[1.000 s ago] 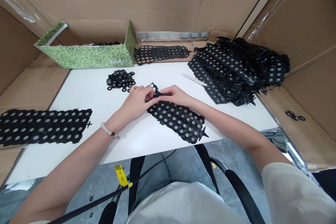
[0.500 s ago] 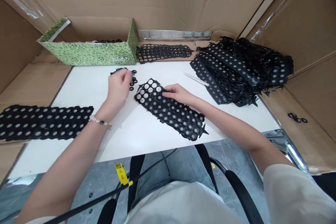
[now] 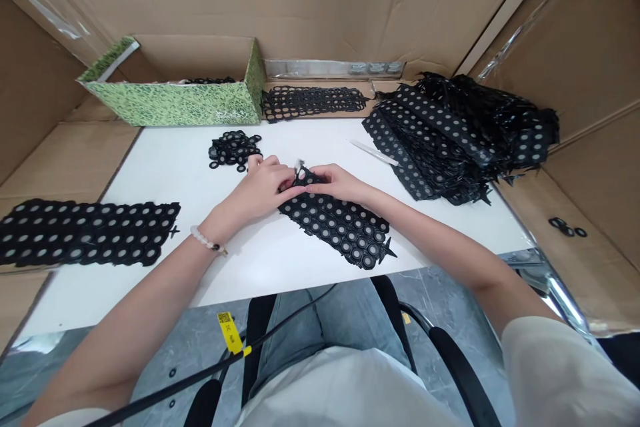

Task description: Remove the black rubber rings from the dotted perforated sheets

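A black rubber sheet of moulded rings (image 3: 345,227) lies slantwise on the white table, its far-left end lifted a little between my hands. My left hand (image 3: 265,187) is closed at that end, thumb and fingers pinching the sheet's edge; my fingers cover most of the holes there. My right hand (image 3: 337,183) grips the sheet's upper edge just beside it, the two thumbs almost touching. Beyond my left hand sits a small pile of loose black rings (image 3: 233,149).
A green patterned box (image 3: 175,103) stands at the back left, beside a punched-out lattice sheet (image 3: 315,100). Black sheets (image 3: 460,133) are heaped at the right, near a white pen-like tool (image 3: 374,152). Another ring sheet (image 3: 90,232) lies left; loose rings (image 3: 567,226) lie far right.
My left hand has moved from the ring pile right to the sheet's end and taken hold of it. The far end is now bent up. My right hand stays on the sheet.
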`<state>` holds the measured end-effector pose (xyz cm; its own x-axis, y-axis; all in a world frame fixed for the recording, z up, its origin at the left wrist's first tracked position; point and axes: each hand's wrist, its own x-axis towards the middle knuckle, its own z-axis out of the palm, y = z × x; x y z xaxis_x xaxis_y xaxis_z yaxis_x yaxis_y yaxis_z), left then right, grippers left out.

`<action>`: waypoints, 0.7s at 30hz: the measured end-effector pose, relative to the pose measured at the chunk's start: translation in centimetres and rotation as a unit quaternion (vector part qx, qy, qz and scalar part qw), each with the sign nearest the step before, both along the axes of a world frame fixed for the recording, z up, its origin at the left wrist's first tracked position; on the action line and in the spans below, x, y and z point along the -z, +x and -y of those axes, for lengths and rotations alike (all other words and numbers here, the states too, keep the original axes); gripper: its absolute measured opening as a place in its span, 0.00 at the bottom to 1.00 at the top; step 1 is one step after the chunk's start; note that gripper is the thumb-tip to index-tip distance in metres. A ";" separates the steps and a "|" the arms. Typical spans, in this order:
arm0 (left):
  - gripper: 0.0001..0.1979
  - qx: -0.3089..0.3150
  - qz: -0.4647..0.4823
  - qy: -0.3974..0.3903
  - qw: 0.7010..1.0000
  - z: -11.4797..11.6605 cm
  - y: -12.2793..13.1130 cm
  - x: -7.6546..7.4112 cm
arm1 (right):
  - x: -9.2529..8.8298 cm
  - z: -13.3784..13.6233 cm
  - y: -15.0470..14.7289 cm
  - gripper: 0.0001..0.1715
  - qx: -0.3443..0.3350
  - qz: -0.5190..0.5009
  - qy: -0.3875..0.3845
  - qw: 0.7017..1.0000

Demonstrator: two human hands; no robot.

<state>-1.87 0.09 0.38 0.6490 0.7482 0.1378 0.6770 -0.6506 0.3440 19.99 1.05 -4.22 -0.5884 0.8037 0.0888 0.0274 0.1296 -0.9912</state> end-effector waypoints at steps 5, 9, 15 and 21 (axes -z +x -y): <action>0.20 -0.013 0.027 -0.050 0.998 -1.2 -0.4 1.2 | -0.1 -0.1 0.2 0.18 0.024 0.027 -0.035 0.999; 0.17 -0.211 0.123 -0.005 0.970 -3.3 -2.5 1.4 | -0.2 -0.1 0.4 0.18 0.061 0.043 -0.069 0.995; 0.15 -0.366 0.042 0.056 0.928 -4.2 -4.1 0.8 | -0.5 0.5 0.2 0.12 0.079 0.032 -0.069 0.994; 0.11 -0.301 0.008 0.082 0.950 -2.5 -2.1 0.8 | -0.4 0.4 0.1 0.09 0.063 0.018 -0.080 0.995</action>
